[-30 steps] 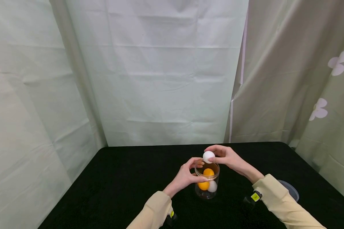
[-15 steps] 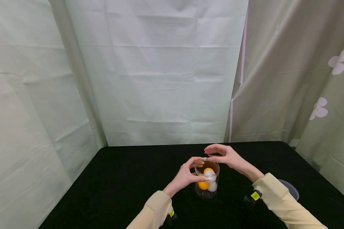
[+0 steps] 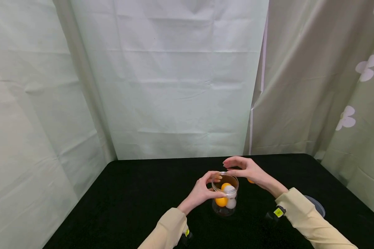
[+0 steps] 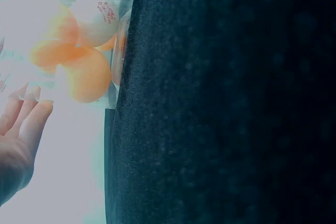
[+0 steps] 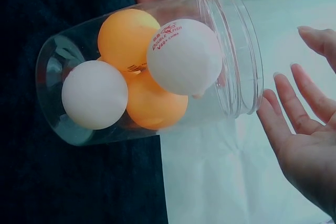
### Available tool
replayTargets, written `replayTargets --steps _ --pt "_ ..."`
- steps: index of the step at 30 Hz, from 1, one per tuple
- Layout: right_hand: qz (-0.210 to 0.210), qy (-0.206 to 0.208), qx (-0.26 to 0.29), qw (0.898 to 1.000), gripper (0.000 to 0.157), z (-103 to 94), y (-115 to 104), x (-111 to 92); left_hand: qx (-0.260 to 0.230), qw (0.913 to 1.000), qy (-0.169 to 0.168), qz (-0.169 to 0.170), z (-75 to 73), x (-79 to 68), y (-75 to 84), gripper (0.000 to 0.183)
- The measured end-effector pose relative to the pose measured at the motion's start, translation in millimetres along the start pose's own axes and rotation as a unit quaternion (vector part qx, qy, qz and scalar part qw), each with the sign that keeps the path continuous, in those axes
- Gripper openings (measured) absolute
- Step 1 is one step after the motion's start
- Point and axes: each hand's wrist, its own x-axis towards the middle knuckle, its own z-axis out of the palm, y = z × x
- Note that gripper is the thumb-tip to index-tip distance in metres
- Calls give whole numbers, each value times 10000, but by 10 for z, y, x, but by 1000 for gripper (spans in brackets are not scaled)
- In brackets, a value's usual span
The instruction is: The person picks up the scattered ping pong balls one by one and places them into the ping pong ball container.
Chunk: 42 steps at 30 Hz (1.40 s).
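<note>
A clear plastic jar (image 3: 225,211) stands upright on the black table, its mouth uncovered. My left hand (image 3: 201,190) grips it near the rim from the left, thumb in front and fingers around the far side. Inside lie several table tennis balls: a printed white ball (image 5: 184,56) on top, another white ball (image 5: 94,95) lower down, and orange balls (image 5: 157,102) between them. Over the jar's mouth is my right hand (image 3: 247,170), holding nothing, with fingers apart and loosely bent. In the right wrist view its fingertips are close to the rim.
An orange ball (image 3: 250,181) shows partly behind my right wrist. Beside my right sleeve lies a grey round disc (image 3: 317,206), partly covered by the sleeve. The black table (image 3: 137,204) extends to both sides, with pale curtains (image 3: 180,86) behind it.
My right hand has let go of a white ball, which dropped into the jar and settled on the others. The left hand has stayed on the jar.
</note>
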Motion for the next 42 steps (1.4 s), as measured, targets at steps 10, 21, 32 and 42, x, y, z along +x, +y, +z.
replayTargets --steps 10,21,32,42 --pt "20 36 81 10000 37 -19 15 -45 13 10000 -5 -81 0 -12 -13 55" --pt "36 87 -1 10000 38 -36 60 -65 37 9999 -22 -98 -20 -21 10 55" --pt "245 291 -63 9993 38 -145 158 -122 83 9999 35 -64 -20 -15 3 55" --pt "290 341 -23 9990 38 -219 193 -168 125 9999 43 -53 -13 -13 8 55"
